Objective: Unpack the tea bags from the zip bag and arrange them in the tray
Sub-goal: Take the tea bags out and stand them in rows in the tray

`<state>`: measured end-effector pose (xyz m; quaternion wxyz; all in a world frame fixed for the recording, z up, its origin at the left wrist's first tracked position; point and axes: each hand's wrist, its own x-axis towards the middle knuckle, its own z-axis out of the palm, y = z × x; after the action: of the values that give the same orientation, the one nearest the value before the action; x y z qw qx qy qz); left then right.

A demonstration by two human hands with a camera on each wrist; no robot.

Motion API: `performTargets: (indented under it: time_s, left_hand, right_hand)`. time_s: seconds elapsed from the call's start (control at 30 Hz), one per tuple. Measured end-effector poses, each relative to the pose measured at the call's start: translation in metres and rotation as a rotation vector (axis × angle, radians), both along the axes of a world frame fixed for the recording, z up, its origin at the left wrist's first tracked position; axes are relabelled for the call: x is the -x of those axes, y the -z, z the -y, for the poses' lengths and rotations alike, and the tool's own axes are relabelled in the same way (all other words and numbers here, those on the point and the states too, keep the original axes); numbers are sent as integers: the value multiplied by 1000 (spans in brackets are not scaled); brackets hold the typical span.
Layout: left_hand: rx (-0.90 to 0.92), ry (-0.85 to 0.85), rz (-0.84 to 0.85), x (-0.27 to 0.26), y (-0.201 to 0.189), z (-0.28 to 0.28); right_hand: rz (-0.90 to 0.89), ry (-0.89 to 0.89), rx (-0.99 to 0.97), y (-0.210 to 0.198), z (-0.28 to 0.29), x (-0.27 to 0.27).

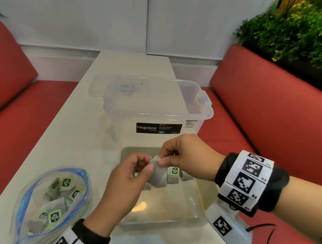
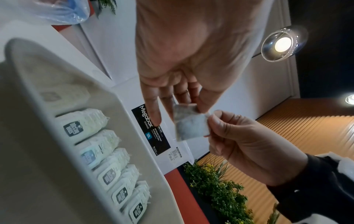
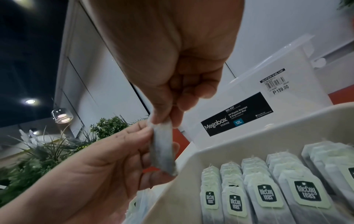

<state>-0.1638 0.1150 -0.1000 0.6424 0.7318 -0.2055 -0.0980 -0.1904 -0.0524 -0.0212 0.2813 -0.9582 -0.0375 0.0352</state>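
both hands pinch one tea bag (image 1: 156,172) by its top edge: the left hand (image 1: 129,179) with thumb and fingertips, the right hand (image 1: 184,155) with thumb and forefinger, above the tray (image 1: 198,200). the right wrist view alone shows the row of tea bags (image 3: 268,189) lying in the tray, tags reading "mccoy teas". only the head view shows the zip bag (image 1: 50,199) lying open on the table (image 1: 72,133) left of the tray, more bags inside, and the clear storage box (image 1: 153,109) behind.

Both hands meet raised, fingertips pinching: left hand (image 1: 129,175) reaches up from 7 o'clock, right hand (image 1: 187,157) comes in from 3 o'clock.
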Motion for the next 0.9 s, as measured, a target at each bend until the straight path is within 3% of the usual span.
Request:
performTargets:
  time_s: [0.27, 0.57, 0.73, 0.9]
  left_hand:
    - [-54, 16, 84, 1, -8, 4]
    - [-51, 38, 32, 3, -5, 3]
    - [40, 61, -48, 6, -8, 2]
    - [93, 115, -119, 5, -12, 0]
  right_hand:
    - [23, -17, 132, -4, -2, 11]
    - [52, 24, 99, -1, 0, 16]
    - [98, 63, 15, 1, 0, 18]
    - [141, -102, 20, -5, 6, 22]
